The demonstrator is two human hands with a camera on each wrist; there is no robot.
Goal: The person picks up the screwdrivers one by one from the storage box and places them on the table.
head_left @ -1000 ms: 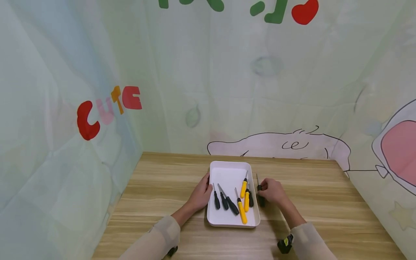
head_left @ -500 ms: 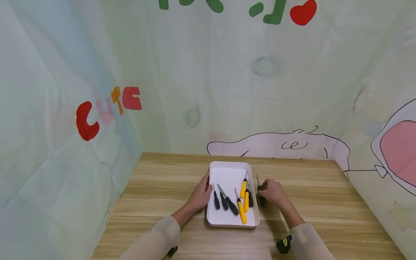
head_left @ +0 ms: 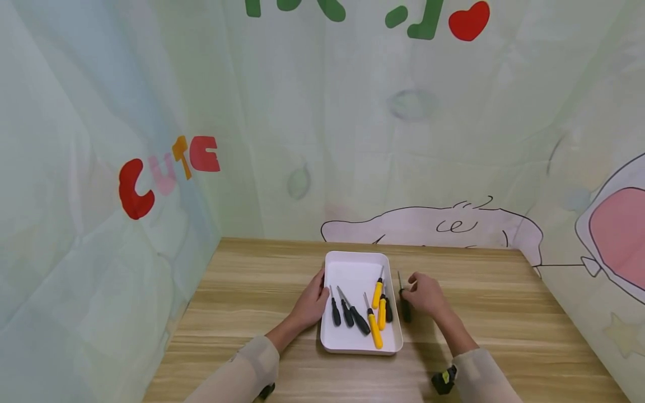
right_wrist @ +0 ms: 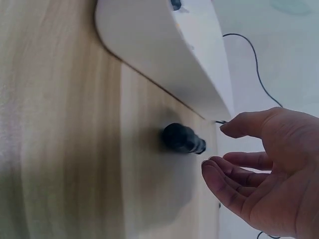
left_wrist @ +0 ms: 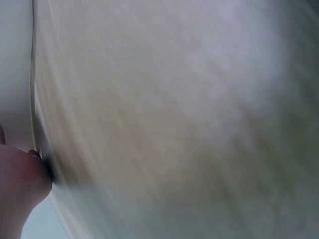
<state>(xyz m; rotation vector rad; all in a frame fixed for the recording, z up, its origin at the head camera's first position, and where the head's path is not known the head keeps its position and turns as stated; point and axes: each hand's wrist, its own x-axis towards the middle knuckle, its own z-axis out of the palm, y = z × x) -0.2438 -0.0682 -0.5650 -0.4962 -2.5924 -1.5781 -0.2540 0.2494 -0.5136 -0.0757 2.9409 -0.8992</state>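
Note:
A white tray [head_left: 353, 346] lies on the wooden table, holding several screwdrivers. Three have yellow handles, such as the front yellow screwdriver [head_left: 375, 330]; the others have black handles, among them a black screwdriver [head_left: 360, 321] left of centre. My left hand [head_left: 308, 302] grips the tray's left side, thumb at the rim; its fingers are partly hidden. Just outside the tray's right wall, another black screwdriver [head_left: 405, 308] lies on the table, tip pointing away from me. Right beside it is my right hand [head_left: 425, 294]. In the right wrist view its thumb and fingers stand apart, clear of that screwdriver's handle [right_wrist: 182, 138].
The wooden table [head_left: 484, 313] meets a pale printed cloth [head_left: 312, 140] at the back and sides. A dark wrist device [head_left: 444, 380] sits by the right sleeve. The tray's raised wall [right_wrist: 154, 55] stands close to the loose screwdriver.
My right hand has let go of the black screwdriver beside the tray, and its fingers have spread and lifted slightly. The left hand and the tray have stayed in place.

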